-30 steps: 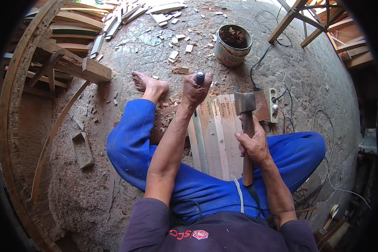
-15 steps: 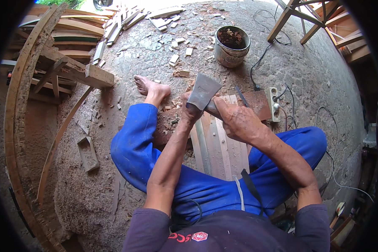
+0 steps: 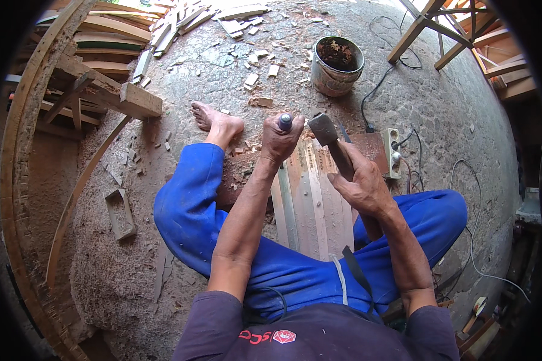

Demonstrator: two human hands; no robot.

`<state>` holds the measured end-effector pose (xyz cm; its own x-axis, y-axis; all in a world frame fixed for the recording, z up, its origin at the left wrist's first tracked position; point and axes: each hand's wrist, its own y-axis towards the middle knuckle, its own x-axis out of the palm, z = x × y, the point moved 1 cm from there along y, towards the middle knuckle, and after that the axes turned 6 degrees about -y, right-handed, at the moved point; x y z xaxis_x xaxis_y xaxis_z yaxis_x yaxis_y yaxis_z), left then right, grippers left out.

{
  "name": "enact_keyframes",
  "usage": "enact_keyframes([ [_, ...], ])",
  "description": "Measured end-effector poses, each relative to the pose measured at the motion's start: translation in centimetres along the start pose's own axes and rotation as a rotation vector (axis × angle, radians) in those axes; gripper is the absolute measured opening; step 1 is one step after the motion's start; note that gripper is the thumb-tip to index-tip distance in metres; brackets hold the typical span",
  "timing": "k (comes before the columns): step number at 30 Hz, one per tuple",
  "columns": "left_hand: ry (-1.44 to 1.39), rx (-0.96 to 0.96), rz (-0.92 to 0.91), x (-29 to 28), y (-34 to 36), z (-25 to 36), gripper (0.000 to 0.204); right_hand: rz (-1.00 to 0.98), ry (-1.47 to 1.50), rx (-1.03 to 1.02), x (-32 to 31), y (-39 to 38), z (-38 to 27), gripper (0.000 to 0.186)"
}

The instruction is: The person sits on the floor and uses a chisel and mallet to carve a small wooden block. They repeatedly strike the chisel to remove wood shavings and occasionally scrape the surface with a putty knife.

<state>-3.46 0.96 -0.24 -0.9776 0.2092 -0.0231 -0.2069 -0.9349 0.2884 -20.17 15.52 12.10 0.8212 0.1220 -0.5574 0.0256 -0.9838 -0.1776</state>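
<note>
My left hand is closed around an upright chisel. Only the round, dark blue butt of its handle shows; the hand hides its blade. In my right hand is a hatchet, gripped by its wooden handle. The grey steel hatchet head is just right of the chisel's butt, with a gap between them. Below both hands, pale wooden strips lie side by side between my legs, with small dark marks near their far ends. A dark, flat blade lies just beyond the strips.
A bucket holding shavings stands at the far right. A power strip with cables is right of the strips. Offcuts and shavings litter the floor. A small wooden box and a timber frame are at left.
The hatchet head has swung away from over my left hand to the right and turned, uncovering the chisel's butt. My right hand has moved right and nearer to me.
</note>
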Motion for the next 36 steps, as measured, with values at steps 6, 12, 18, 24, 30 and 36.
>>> enact_keyframes([
  [6, 0.031, -0.030, 0.006, -0.1, -1.5, -0.3, 0.038, 0.082, -0.087, -0.085, -3.1, -0.4, -5.4, 0.060],
  [12, 0.194, 0.189, -0.046, -0.9, -2.6, -1.2, 0.023, 0.079, -0.567, -0.357, -0.6, 1.5, -4.4, 0.055],
  [18, 0.122, 0.004, -0.140, -0.9, -3.7, -0.3, 0.026, -0.044, -0.191, -0.160, 0.9, -0.4, -0.4, 0.058],
  [24, -0.047, 0.017, 0.202, -1.6, 4.1, 8.6, 0.023, 0.081, 0.309, 0.180, -0.9, -1.4, 0.7, 0.049],
  [30, 0.256, 0.301, 0.212, -2.3, 3.5, 7.2, 0.023, 0.018, 0.404, 0.239, -0.5, -0.9, 1.8, 0.049],
  [36, -0.132, -0.006, 0.390, -2.0, 2.0, 3.0, 0.037, -0.026, 0.418, 0.252, 0.1, -0.7, 1.7, 0.052],
])
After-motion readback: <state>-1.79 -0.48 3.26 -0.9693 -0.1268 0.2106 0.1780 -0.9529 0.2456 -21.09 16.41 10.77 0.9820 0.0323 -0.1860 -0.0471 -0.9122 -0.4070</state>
